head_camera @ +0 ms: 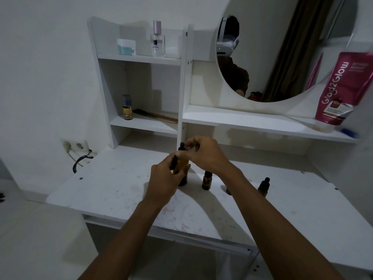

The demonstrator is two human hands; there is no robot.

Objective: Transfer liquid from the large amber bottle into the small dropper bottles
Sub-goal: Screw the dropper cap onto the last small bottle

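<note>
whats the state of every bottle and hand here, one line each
large amber bottle: upright on the desk, held
dropper top: at that bottle's neck, pinched; seating unclear
left hand: gripping the amber bottle
right hand: pinching the dropper top
middle dropper bottle: upright, untouched
right dropper bottle: upright, capped, untouched
perfume bottle: upright on shelf, capped

The large amber bottle (182,165) stands upright, two small dropper bottles (206,182) to its right.

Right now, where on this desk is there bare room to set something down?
Bare: the desk between the left hand and the black cable; also its front right, past the right forearm. Crowded: the middle, where both hands hold the amber bottle beside two dropper bottles.
</note>
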